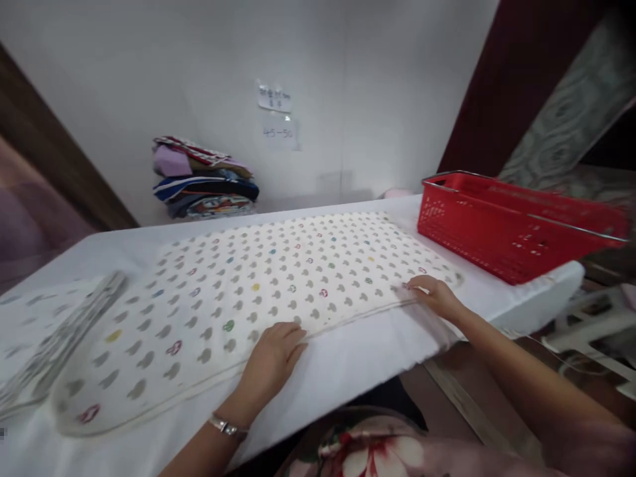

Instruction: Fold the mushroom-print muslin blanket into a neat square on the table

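A white cloth piece [278, 278] with rounded corners and small grey mushroom prints, a few of them coloured, lies spread flat on the white-covered table. My left hand [273, 354], with a bracelet [226, 426] at the wrist, rests on its near edge, fingers stretched over the fabric. Farther right along the same edge is my right hand [436, 298], its fingertips touching the cloth near the right corner. Its fingers look slightly bent and apart, with nothing visible in them. To the left lies another folded, printed cloth [64, 338], with grey along its fold.
A red plastic basket [497, 228] with metal handles stands at the table's right end. Behind the table, a stack of folded fabrics [206, 182] sits against the wall. Paper notes [275, 99] are taped above. The white table cover [342, 361] shows along the front edge.
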Motion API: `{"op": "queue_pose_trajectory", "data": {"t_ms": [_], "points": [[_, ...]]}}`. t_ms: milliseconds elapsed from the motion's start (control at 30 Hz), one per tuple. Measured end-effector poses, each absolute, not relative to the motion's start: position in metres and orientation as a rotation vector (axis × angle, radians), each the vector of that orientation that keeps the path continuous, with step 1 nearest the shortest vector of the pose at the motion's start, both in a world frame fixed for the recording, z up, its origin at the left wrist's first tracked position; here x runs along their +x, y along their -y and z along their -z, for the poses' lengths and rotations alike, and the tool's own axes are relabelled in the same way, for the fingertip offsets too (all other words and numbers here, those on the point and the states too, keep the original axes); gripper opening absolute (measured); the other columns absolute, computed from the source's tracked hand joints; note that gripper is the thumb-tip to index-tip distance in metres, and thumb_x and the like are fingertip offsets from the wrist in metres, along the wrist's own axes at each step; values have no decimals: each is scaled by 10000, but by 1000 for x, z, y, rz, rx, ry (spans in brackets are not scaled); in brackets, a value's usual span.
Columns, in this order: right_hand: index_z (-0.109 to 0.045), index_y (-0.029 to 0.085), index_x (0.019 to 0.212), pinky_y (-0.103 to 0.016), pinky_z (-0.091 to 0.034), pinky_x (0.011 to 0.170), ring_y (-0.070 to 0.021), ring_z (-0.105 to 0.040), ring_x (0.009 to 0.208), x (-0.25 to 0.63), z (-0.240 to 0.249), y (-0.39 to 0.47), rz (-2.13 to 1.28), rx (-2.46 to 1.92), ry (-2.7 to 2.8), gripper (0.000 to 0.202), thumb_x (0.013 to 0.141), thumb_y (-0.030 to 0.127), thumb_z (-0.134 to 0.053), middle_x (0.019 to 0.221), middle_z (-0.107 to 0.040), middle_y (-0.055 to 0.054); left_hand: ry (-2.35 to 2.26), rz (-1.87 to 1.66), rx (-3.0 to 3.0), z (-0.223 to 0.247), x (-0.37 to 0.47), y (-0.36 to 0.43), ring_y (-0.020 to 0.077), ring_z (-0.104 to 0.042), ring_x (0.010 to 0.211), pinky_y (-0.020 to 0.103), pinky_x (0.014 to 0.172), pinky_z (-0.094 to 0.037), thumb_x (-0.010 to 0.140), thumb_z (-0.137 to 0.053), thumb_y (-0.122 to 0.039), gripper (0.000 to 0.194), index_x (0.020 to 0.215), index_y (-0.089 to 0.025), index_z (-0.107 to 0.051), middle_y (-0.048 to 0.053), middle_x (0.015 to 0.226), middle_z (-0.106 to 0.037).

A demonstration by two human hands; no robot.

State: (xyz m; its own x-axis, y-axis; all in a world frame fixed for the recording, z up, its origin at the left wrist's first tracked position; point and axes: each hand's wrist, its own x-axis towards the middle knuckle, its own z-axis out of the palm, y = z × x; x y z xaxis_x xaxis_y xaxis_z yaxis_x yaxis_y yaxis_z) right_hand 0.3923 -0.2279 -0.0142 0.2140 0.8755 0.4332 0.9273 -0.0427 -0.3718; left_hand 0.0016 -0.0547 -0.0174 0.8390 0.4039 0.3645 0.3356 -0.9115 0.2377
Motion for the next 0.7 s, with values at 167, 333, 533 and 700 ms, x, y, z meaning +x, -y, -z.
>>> {"op": "queue_pose_trajectory", "data": {"t_ms": [167, 333, 533, 700], "points": [[-687, 213, 839, -359, -498, 813, -211, -624, 881, 417, 23, 251, 111, -2023, 1659, 202, 823, 259, -491, 893, -690, -60, -394, -437, 2850, 9, 66, 57, 195, -535, 936, 346, 801, -432, 871, -462, -230, 193, 976, -204, -622, 50, 1014, -609], [-690, 221, 929, -364, -485, 845, -205, -604, 936, 420, 32, 254, 147, -2016, 1726, 225, 842, 239, -483, 966, -676, -68, -342, -254, 2884, 7, 118, 66, 185, -517, 901, 319, 779, -404, 863, -473, -225, 148, 881, -195, -617, 43, 961, -588], [-687, 236, 957, -375, -476, 837, -204, -577, 948, 408, 25, 241, 159, -1919, 1937, 232, 885, 280, -472, 1008, -651, -78, -435, -220, 2917, 13, 139, 70, 170, -502, 833, 300, 713, -375, 878, -448, -242, 170, 857, -193, -610, 44, 936, -555], [-686, 220, 917, -342, -476, 828, -188, -565, 952, 404, 30, 228, 141, -1902, 1958, 253, 907, 286, -443, 1009, -636, -80, -438, -316, 2900, 21, 140, 69, 152, -481, 781, 282, 696, -355, 923, -364, -260, 295, 769, -187, -604, 31, 848, -541]]}}
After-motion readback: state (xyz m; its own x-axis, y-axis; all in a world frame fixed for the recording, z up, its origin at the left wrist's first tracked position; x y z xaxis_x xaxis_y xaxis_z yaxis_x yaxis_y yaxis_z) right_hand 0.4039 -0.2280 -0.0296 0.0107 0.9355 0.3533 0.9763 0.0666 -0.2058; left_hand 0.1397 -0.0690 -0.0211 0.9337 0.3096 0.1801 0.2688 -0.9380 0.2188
